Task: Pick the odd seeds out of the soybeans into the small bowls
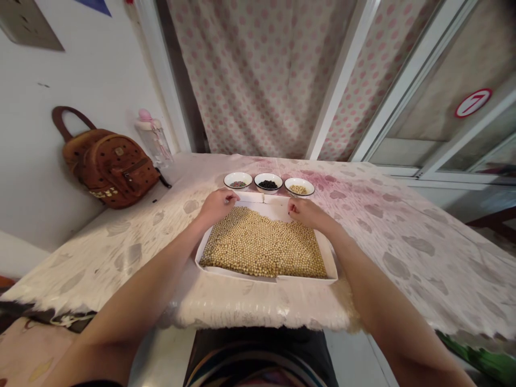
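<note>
A shallow white tray [330, 263] holds a broad layer of round tan beans [262, 242], with its far strip bare. At the tray's far left corner is my left hand [220, 205], thumb and fingers pinched together. Over the far right part, my right hand [305, 212] has its fingers curled closed. Whatever either hand pinches is too small to make out. Just beyond the tray stand three white dark-rimmed bowls in a row: one bowl with reddish-green small beans [237, 184], one with black beans [267, 184], one with pale yellow beans [299, 189].
The tray lies near the front edge of a table with a pale patterned cloth [407, 242]. A brown backpack [116, 172] leans on the wall at left, beside a clear bottle with a pink top [155, 140]. Behind hangs a dotted curtain [258, 80].
</note>
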`<action>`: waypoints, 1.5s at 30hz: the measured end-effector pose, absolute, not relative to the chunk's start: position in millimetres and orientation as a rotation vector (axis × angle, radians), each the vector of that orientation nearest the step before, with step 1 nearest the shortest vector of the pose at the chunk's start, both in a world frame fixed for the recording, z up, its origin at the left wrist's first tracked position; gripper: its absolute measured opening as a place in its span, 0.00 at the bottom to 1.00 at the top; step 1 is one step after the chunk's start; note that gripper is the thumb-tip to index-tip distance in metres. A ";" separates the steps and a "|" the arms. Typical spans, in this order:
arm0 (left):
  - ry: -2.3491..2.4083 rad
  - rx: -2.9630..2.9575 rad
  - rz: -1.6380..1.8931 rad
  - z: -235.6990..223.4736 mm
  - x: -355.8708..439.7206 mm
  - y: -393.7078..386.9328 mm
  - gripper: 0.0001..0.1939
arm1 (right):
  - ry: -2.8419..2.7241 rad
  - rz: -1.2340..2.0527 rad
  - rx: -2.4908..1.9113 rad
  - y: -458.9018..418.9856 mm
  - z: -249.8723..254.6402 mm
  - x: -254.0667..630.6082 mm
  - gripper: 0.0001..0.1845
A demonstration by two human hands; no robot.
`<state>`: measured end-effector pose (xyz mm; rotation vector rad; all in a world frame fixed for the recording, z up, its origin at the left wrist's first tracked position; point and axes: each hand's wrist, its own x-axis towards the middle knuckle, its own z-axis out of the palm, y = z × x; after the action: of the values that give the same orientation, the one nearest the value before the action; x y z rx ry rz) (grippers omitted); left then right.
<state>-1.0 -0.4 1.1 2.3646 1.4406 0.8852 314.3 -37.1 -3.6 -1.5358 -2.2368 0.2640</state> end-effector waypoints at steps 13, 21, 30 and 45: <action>1.424 2.393 0.893 -2.2 -0.3 2.4 0.10 | -1.159 0.671 -1.382 8.7 -24.7 349.6 0.13; 1.428 2.384 0.877 -1.6 -1.7 2.2 0.11 | -1.009 0.762 -1.309 10.1 -25.1 348.4 0.15; 1.436 2.382 0.859 1.5 -1.8 -0.3 0.11 | -1.106 0.582 -1.320 2.1 -22.1 349.0 0.14; 1.790 2.429 0.613 1.4 -1.8 -4.0 0.10 | -1.771 0.233 -1.520 -26.6 -0.1 325.1 0.10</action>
<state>-1.8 -4.0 1.4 2.4293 1.7898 0.6128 325.1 -26.6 -0.1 -1.5196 -1.7712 0.2327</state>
